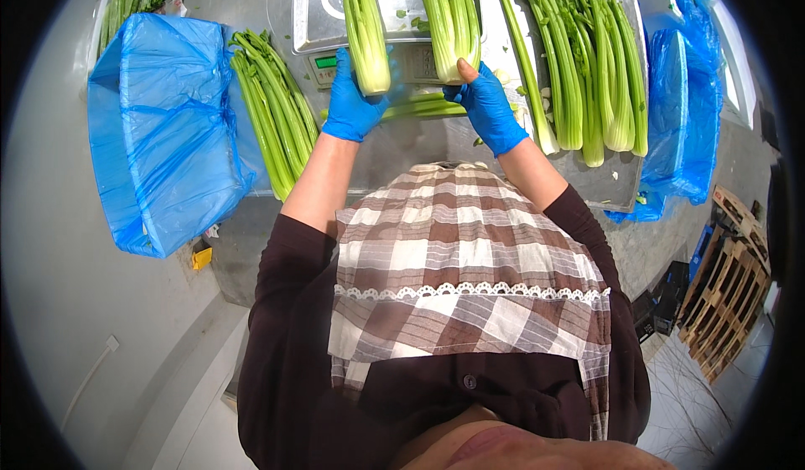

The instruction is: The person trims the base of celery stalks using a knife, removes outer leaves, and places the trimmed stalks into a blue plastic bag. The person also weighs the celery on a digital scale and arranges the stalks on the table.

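Observation:
My left hand, in a blue glove, grips the root end of a celery bunch. Another celery bunch has its base in my right hand, whose glove leaves the thumb tip bare. Both bunches point away from me, over the metal pan of a weighing scale with a green display. Whether they touch the pan I cannot tell. Loose celery stalks lie crosswise in front of the scale, partly hidden by my hands.
Several celery bunches and a loose stalk lie on a metal tray at right. More celery rests at left by a blue-lined foam box. Another blue-lined box stands far right, with wooden pallets on the floor beyond.

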`<move>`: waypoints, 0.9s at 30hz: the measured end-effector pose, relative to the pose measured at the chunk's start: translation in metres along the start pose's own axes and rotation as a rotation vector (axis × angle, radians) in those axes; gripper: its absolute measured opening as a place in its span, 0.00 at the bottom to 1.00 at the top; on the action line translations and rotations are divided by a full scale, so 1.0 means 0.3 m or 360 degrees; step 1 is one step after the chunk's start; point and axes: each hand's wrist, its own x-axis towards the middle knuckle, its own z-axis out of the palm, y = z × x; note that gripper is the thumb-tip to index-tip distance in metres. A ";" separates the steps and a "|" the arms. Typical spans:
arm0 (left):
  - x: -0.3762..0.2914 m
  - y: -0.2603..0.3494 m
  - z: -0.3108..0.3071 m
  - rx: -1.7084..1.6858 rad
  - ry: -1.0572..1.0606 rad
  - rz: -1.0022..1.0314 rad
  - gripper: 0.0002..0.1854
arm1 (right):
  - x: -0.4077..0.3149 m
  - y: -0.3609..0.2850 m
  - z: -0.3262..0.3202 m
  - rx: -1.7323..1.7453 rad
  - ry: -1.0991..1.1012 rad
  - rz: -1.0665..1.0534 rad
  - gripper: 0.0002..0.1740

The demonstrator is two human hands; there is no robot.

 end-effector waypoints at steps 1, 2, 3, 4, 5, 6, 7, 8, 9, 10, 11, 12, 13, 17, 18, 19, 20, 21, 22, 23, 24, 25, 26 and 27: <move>0.004 -0.001 -0.006 0.0138 0.0123 0.0039 0.33 | -0.001 -0.002 0.001 0.0028 0.0011 0.0008 0.23; 0.009 -0.002 -0.012 0.0275 0.0154 0.0080 0.33 | -0.002 -0.005 0.002 -0.0018 0.0012 0.0017 0.23; 0.015 -0.003 -0.016 0.0399 0.0241 0.0104 0.33 | -0.003 -0.007 0.005 -0.0059 0.0026 0.0012 0.24; 0.025 -0.004 -0.016 0.0487 0.0195 0.0136 0.33 | -0.004 -0.010 0.007 -0.0101 0.0011 -0.0002 0.24; 0.033 -0.005 -0.014 0.0561 0.0211 0.0152 0.33 | -0.005 -0.013 0.010 0.0083 0.0012 0.0083 0.24; 0.038 -0.006 -0.009 0.0635 0.0229 0.0166 0.33 | -0.007 -0.016 0.012 0.0269 -0.0020 0.0164 0.25; 0.041 -0.005 0.000 0.0848 0.0280 0.0241 0.33 | -0.009 -0.020 0.013 0.0458 -0.0016 0.0246 0.25; 0.037 -0.004 0.011 0.1060 0.0333 0.0318 0.33 | -0.011 -0.021 0.016 0.0603 0.0030 0.0311 0.28; 0.030 0.000 0.026 0.1271 0.0387 0.0397 0.33 | -0.014 -0.024 0.014 0.0737 -0.0090 0.0318 0.29; 0.013 -0.005 0.040 0.1287 0.0422 0.0686 0.30 | -0.014 -0.025 0.013 0.0868 -0.0162 0.0336 0.30; 0.003 0.000 0.064 0.1699 0.0613 0.1169 0.29 | -0.016 -0.027 0.010 0.1003 -0.0234 0.0350 0.31; -0.010 0.011 0.087 0.2082 0.0744 0.1704 0.29 | -0.016 -0.030 0.004 0.1021 -0.0247 0.0394 0.35; -0.020 0.018 0.114 0.2446 0.0865 0.2253 0.29 | -0.017 -0.030 -0.002 0.1045 -0.0217 0.0415 0.34; -0.030 -0.027 0.248 0.2157 -0.0017 0.1433 0.20 | -0.020 -0.015 -0.027 0.1228 -0.0565 0.0435 0.30; -0.023 -0.045 0.277 0.2148 -0.0003 0.1127 0.23 | -0.018 -0.006 -0.028 0.1238 -0.0567 0.0443 0.28; -0.014 -0.063 0.301 0.2128 0.0006 0.0823 0.26 | -0.016 0.003 -0.029 0.1196 -0.0532 0.0438 0.27; 0.000 -0.078 0.321 0.2099 0.0009 0.0524 0.29 | -0.016 0.018 -0.026 0.1110 -0.0363 0.0444 0.27; 0.015 -0.090 0.334 0.2337 0.0099 0.0610 0.30 | -0.015 0.031 -0.022 0.1057 -0.0276 0.0438 0.27; 0.032 -0.100 0.341 0.2577 0.0195 0.0695 0.30 | -0.014 0.040 -0.019 0.0832 -0.0277 0.0363 0.26; 0.048 -0.107 0.341 0.2823 0.0290 0.0815 0.31 | -0.013 0.049 -0.014 0.0747 -0.0262 0.0335 0.26; 0.066 -0.100 0.337 0.2803 0.0297 0.0817 0.35 | -0.010 0.055 -0.007 0.0663 -0.0250 0.0308 0.26; 0.080 -0.095 0.330 0.2642 0.0288 0.0736 0.34 | -0.007 0.062 0.002 0.0576 -0.0273 0.0266 0.26; 0.091 -0.091 0.321 0.2499 0.0282 0.0676 0.34 | -0.009 0.062 0.006 0.0540 -0.0325 0.0233 0.23; 0.101 -0.084 0.314 0.2359 0.0305 0.0541 0.33 | -0.008 0.060 0.012 0.0473 -0.0369 0.0186 0.23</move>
